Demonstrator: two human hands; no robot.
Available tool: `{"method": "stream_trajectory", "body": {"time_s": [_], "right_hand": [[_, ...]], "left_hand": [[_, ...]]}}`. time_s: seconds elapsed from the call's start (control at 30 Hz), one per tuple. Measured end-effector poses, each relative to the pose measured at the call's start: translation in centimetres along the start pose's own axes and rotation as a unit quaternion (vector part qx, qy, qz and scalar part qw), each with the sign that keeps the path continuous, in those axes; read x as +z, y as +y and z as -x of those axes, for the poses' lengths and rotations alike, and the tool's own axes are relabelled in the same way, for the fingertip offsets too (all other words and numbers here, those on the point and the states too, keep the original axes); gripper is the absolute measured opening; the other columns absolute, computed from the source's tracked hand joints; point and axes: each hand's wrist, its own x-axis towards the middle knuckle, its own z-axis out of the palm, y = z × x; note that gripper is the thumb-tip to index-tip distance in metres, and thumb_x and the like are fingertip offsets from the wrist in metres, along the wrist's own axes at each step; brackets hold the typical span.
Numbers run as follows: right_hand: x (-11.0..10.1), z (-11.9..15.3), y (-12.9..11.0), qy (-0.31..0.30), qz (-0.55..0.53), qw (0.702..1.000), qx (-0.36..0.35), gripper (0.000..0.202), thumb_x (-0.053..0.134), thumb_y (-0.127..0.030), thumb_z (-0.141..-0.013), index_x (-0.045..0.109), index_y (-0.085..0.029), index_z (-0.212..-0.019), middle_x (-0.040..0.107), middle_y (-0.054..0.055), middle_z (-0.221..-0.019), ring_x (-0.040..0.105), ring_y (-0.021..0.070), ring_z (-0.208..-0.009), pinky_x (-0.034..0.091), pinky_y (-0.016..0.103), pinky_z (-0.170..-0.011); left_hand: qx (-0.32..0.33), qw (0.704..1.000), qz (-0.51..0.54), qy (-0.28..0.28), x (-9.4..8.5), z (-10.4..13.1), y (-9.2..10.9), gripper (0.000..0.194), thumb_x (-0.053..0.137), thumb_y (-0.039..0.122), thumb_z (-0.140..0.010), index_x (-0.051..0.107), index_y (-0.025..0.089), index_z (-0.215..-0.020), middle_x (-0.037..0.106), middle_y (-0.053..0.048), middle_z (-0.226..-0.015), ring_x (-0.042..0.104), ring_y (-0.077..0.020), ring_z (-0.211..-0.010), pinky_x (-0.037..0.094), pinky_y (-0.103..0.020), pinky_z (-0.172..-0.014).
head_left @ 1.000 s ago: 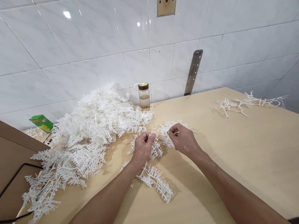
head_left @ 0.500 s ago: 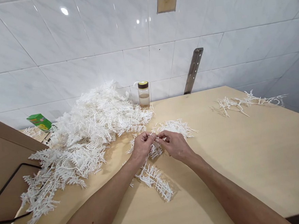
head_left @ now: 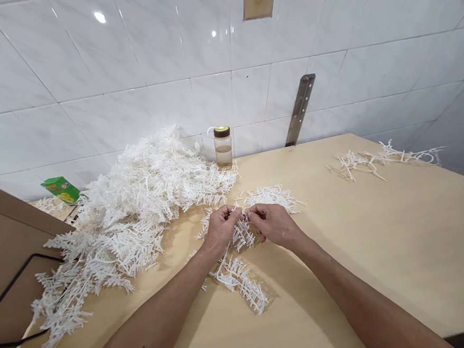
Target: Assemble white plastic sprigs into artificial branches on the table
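Left hand [head_left: 222,227] pinched narrow, thumb against forefinger, holds a white sprig [head_left: 243,236] near the middle of the desk [head_left: 398,226], its feathery part hanging just below the fingertips. Right hand [head_left: 274,225] comes in at the sprig's three o'clock, its thumb and fingertips drawn close together; from where I stand I cannot tell whether a strand is caught between them. Taking the hands as the centre of the dial and the wall as twelve, a loose branch [head_left: 243,287] lies at six o'clock, a low heap [head_left: 273,196] of fine white pieces at one, partly behind the right hand, and the great white pile [head_left: 149,185] spreads from nine to eleven. Some barer stems [head_left: 385,158] rest well apart, toward two. A bottle [head_left: 223,150] stands upright at twelve, near the wall. For fingertip work this fine, I'd say the left pinch should sit close to where the right one meets the sprig, steady but light, since such thin strands look likely to bend or snap. Keeping the wrists low over the desk would probably help too.
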Motion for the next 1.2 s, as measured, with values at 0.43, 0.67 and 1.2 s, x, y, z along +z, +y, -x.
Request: {"method": "stream_trajectory", "body": {"time_s": [0.43,0.67,1.2], "right_hand": [[-0.8,-1.0,1.4,0.180,0.156,0.971,-0.015,0.013,0.052,-0.026,-0.081,0.058,-0.020,-0.071,0.065,0.002,-0.069,0.058,0.0160,-0.061,0.042,0.028,-0.064],[-1.0,-0.5,1.1,0.063,0.002,0.998,0.008,0.030,0.051,-0.046,-0.087,0.064,-0.020,-0.087,0.061,-0.001,-0.063,0.055,0.0124,-0.045,0.046,0.026,-0.050],[0.7,-0.1,0.9,-0.037,-0.139,0.989,0.045,0.022,0.066,-0.039,-0.076,0.061,-0.018,-0.081,0.057,-0.002,-0.066,0.046,0.0072,-0.044,0.041,0.019,-0.033]], "left_hand": [[0.074,0.995,-0.063,0.023,0.2,0.6,1.1,0.028,0.067,0.043,-0.078,0.062,0.016,-0.073,0.045,0.005,-0.057,0.035,-0.0077,-0.053,0.029,-0.022,-0.051],[0.031,0.999,-0.002,0.023,-0.1,0.0,0.8,0.032,0.073,0.046,-0.071,0.067,0.015,-0.072,0.056,0.002,-0.062,0.046,-0.0097,-0.058,0.037,-0.023,-0.057],[0.066,0.996,-0.041,0.044,-0.4,-0.1,0.8,0.034,0.069,0.048,-0.076,0.060,0.016,-0.069,0.053,0.003,-0.059,0.044,-0.0085,-0.054,0.036,-0.022,-0.054]]}}
